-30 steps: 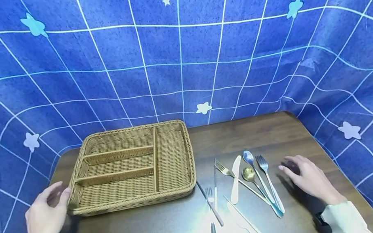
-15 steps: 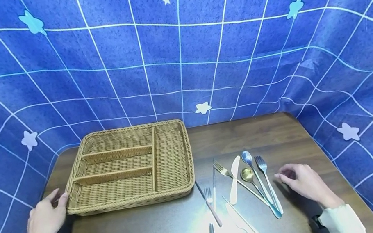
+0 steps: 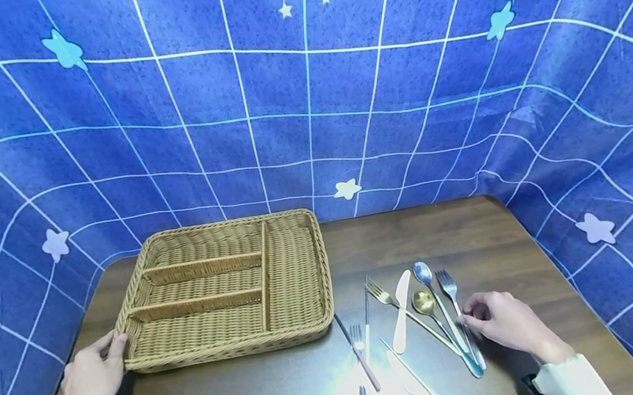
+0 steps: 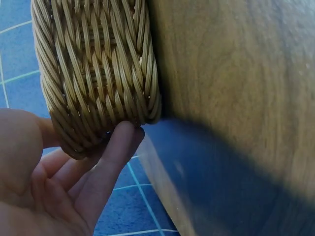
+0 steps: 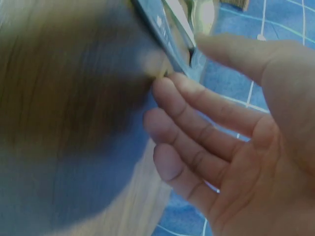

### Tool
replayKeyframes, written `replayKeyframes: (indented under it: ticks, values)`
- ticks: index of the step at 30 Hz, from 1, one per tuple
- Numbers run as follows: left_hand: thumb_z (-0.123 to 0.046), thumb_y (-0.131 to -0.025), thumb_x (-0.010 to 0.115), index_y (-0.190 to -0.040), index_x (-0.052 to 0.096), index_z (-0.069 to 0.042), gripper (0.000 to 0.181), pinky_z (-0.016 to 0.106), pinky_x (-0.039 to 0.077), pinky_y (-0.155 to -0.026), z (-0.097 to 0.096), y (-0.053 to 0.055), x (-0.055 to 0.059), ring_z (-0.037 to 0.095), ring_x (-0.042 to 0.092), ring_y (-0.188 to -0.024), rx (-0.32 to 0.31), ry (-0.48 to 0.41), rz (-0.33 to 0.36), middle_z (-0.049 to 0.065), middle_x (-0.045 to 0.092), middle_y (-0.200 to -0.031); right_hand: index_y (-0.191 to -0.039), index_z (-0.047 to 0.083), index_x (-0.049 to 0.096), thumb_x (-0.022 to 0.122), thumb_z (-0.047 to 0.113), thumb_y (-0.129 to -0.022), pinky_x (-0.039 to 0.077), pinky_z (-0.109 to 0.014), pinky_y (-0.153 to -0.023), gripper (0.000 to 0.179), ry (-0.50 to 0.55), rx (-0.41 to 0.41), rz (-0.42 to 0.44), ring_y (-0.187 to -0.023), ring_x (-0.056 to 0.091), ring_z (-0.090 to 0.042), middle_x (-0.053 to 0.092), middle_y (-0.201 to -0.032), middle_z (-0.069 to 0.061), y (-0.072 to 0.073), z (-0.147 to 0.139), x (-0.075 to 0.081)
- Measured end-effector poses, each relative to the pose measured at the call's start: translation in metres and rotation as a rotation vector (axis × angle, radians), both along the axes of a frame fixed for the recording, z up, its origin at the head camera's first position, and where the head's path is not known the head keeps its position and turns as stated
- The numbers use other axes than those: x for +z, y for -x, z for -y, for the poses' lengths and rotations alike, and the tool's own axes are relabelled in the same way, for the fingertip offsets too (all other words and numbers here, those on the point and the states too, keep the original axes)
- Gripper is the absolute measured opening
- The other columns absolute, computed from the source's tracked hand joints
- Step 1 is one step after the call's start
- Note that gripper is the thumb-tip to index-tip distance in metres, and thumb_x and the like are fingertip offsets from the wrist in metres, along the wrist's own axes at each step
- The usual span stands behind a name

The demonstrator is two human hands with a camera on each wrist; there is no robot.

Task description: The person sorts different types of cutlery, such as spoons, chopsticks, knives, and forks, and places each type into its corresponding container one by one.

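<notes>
Around 8 o'clock in the head view, the left hand pinches the near-left corner of the wicker basket, thumb on the rim, fingers outside. Near 4 o'clock, the right hand is loosely curled, thumb and forefinger at the silver fork; whether they grip it I cannot tell. At 1 o'clock the blue cloth reads "You" beneath a cut-off "Sunshine".
</notes>
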State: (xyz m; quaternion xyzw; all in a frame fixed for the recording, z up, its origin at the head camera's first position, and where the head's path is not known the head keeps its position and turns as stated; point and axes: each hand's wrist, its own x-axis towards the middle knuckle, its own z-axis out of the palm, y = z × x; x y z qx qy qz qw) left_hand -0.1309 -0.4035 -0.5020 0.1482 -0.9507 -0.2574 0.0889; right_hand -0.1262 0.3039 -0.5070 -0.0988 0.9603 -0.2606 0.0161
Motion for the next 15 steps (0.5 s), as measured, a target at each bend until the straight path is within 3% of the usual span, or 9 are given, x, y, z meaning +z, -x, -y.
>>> replayKeyframes:
  ticks: [15]
  values:
    - [-0.040, -0.114, 0.044, -0.149, 0.058, 0.003, 0.056, 0.077, 0.045, -0.090, -0.003, -0.002, 0.000, 0.071, 0.049, -0.126, 0.013, -0.014, 0.015, 0.038, 0.054, -0.142, -0.077, 0.019, 0.066, 0.081, 0.018, -0.085, 0.046, -0.041, -0.052, 0.016, -0.093, -0.146, 0.023, -0.062, 0.058, -0.015, 0.062, -0.067, 0.007, -0.004, 0.019, -0.005]
